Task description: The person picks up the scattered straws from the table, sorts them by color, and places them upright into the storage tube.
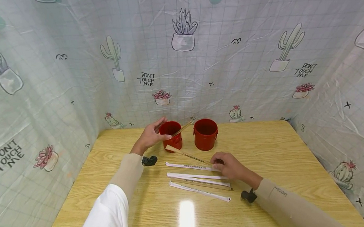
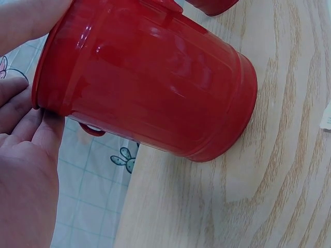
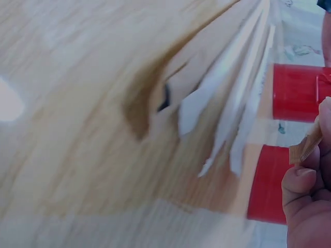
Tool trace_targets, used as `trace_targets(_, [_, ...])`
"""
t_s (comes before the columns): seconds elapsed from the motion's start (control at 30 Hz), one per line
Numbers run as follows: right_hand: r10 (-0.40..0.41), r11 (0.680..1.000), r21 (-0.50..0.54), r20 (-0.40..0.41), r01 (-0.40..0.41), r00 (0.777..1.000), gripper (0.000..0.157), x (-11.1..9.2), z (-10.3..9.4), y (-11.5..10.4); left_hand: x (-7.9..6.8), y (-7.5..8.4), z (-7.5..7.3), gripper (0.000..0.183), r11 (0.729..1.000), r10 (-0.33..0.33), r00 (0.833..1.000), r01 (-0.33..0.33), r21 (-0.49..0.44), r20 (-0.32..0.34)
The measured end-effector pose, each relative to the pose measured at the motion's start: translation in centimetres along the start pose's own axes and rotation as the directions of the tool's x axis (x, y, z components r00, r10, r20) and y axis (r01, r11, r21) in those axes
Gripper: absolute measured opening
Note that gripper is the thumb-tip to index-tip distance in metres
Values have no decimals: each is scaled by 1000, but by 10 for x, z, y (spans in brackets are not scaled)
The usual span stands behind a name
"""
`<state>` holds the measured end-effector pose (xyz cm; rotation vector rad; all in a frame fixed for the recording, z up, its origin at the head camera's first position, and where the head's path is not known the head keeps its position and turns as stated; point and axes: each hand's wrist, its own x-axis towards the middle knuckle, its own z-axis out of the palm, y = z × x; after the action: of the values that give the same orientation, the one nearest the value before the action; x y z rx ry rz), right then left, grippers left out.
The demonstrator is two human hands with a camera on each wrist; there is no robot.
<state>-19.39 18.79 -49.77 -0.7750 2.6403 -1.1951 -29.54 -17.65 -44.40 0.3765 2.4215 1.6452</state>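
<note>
In the head view my left hand holds the left red bucket by its rim, thumb on the near side and fingers on the other. The left wrist view shows that bucket close up, standing on the table. A thin brown packet leans out of its mouth. My right hand pinches the end of a long, narrow brown paper packet with dark printing. In the right wrist view the pinched end shows between thumb and fingertip. What the packet contains is hidden.
A second red bucket with side handles stands to the right. Several narrow paper packets, including a white packet, lie on the wooden table in front of the buckets. A printed curtain hangs behind.
</note>
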Motion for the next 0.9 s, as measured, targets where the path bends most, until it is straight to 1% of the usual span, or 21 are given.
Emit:
trace_targets(0.13, [-13,999,30,-28,14,1000,5,2,1,-4,0,-1,0,96,1000,6,1000,-6,7,-8])
trace_targets(0.37, [-72,991,103,-92,81,993,5,9,2,-19,0,-3,1,96,1000,9,1000,-9,10,-7])
trace_targets(0.47, [-70,989,124,-118,85,990,7,13,2,-27,-1,-2,1,97,1000,1,1000,-1,10,-11])
trace_targets(0.63, [-61,983,161,-157,87,986,7,24,4,-38,-1,-2,1,97,1000,8,1000,-8,12,-9])
trace_targets(0.9, [-70,975,193,-213,112,975,7,41,9,-49,0,-3,-1,98,1000,6,1000,-6,8,-6])
